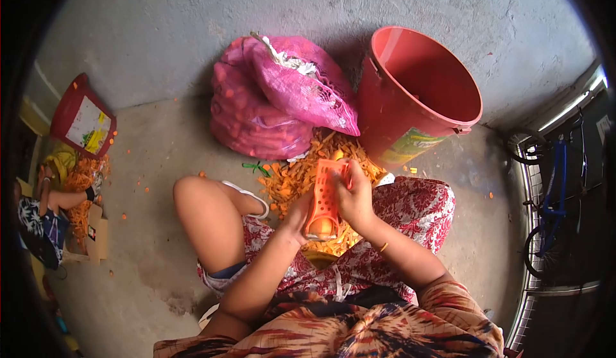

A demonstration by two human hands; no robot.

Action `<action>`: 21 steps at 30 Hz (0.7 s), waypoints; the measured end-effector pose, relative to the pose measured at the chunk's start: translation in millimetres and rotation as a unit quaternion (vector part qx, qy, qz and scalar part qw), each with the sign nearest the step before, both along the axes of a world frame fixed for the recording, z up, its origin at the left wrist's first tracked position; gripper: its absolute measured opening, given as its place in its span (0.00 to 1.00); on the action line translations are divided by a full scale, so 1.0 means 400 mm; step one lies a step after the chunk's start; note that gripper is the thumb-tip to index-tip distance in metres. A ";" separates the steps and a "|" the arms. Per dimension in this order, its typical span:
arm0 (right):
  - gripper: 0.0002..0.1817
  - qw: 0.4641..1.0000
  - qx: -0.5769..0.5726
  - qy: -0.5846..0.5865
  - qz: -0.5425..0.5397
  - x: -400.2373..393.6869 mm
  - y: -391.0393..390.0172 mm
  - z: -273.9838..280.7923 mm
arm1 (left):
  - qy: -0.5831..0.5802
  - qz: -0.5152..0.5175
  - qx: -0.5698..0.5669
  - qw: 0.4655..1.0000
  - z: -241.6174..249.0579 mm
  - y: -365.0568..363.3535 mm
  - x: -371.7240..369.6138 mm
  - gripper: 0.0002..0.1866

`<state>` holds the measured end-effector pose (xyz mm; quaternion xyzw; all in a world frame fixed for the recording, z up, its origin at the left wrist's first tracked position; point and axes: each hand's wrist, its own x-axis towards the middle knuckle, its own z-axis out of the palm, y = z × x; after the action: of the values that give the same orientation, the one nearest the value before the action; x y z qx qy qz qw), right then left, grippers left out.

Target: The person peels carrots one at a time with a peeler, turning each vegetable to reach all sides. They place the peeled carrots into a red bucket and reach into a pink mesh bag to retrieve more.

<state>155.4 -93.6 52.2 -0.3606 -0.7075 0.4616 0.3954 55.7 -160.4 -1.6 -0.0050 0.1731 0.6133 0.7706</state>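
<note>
An orange perforated plastic tool is held between my two hands above my lap. My left hand is wrapped round its lower left side, near a round orange piece at its near end. Closed on the upper right part of the tool is my right hand. Beneath and beyond both hands lies a heap of orange peelings. Part of a yellow container shows below the tool, between my legs.
Behind the heap stand a pink mesh sack of orange produce and a large red bucket. Another person sits at the far left beside peelings, a tipped red bucket and a cardboard box. A blue bicycle is at right.
</note>
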 end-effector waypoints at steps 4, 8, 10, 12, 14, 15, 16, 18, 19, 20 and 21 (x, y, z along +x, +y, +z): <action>0.05 0.959 0.116 -0.027 -0.259 0.030 0.223 -0.009 | 0.116 -0.120 -0.017 0.986 0.002 -0.033 0.026 0.26; 0.10 0.936 0.052 0.038 -0.346 0.089 0.344 0.012 | 0.110 -0.134 -0.024 0.985 0.037 -0.037 0.030 0.26; 0.09 0.954 0.130 0.011 -0.269 0.073 0.296 0.026 | 0.073 -0.123 -0.040 0.989 0.003 -0.011 0.010 0.25; 0.05 0.978 0.066 0.060 -0.186 0.045 0.203 0.050 | 0.076 -0.123 -0.043 0.988 0.013 0.002 -0.007 0.25; 0.04 0.993 -0.039 0.077 -0.076 0.031 0.118 0.059 | 0.026 -0.100 0.002 0.995 0.028 0.007 -0.006 0.24; 0.05 0.994 -0.067 0.071 -0.059 0.022 0.076 0.071 | 0.057 -0.073 0.001 0.996 0.035 0.012 -0.001 0.24; 0.06 0.994 -0.084 0.056 -0.051 0.014 0.046 0.075 | 0.088 -0.045 -0.002 0.995 0.041 0.017 0.003 0.24; 0.07 0.998 0.019 0.035 -0.048 0.003 0.018 0.026 | 0.011 -0.029 -0.057 0.998 0.043 0.016 0.005 0.25; 0.08 0.997 0.045 0.005 -0.067 0.007 0.019 0.019 | 0.017 -0.045 -0.037 0.998 0.037 0.007 0.002 0.25; 0.09 0.993 0.071 -0.025 -0.087 0.013 0.021 0.019 | 0.024 -0.062 -0.016 0.998 0.027 -0.004 -0.002 0.26; 0.09 0.988 0.096 -0.055 -0.106 0.020 0.025 0.019 | 0.038 -0.115 0.039 0.992 -0.016 -0.009 -0.014 0.27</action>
<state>163.5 -83.6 59.9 -0.4184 -0.7270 0.3264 0.4357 50.2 -164.0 -7.9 0.0687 0.1775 0.5266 0.8286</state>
